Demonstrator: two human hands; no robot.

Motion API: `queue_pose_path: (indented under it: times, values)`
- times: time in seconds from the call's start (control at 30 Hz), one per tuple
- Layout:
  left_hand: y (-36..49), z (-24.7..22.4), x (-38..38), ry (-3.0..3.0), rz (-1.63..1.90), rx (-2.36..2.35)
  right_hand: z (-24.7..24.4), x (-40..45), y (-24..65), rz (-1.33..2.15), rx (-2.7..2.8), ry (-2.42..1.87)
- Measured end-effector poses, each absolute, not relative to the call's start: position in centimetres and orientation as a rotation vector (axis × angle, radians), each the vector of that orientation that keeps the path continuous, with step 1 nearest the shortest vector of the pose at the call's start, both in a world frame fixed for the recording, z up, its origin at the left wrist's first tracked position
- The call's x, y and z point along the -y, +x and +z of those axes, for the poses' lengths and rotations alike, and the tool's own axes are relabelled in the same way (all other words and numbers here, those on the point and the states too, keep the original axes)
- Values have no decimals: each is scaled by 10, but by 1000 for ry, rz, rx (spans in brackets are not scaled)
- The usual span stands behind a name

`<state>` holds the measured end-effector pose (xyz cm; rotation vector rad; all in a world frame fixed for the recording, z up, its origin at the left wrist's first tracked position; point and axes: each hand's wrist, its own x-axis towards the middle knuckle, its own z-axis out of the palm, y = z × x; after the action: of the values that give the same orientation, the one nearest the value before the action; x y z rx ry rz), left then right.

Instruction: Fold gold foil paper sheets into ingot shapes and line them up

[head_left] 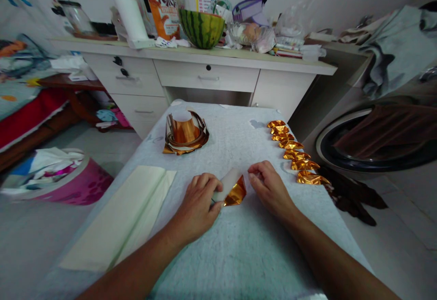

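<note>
My left hand (202,204) pinches the left side of a small folded piece of gold foil (236,193) with a pale backing, at the middle of the cloth-covered table. Just to its right, my right hand (268,186) has its fingers curled; whether anything is between them is hidden. A row of several folded gold foil pieces (296,155) runs along the table's right side. At the back left stands a coil of gold foil strips (186,131). Pale folded paper sheets (126,216) lie left of my left hand.
Behind the table (232,122), a white counter (239,55) holds a cut watermelon (202,27), an orange packet (163,4) and plastic bags. A pink bin (78,181) stands on the floor at left. A front-loading washing machine (344,104) is at right.
</note>
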<state>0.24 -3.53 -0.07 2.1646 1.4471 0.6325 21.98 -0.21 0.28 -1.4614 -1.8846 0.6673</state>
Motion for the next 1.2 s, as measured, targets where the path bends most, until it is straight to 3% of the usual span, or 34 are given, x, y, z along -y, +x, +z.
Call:
queue_pose_path:
  times: [0.2,0.4,0.77,1.2]
  values:
    - [1,-1,35,2167,645,-1423,-6,-3,217,396,2141,-1671]
    - [2,0,34,2160,684,-1407,-6,1,207,405,2157,-1673]
    - [5,-6,31,2092,789,-1344,-3,4,201,602,2061,-1492]
    - [5,-1,35,1855,912,-1322,8,11,197,1194,1634,-1074]
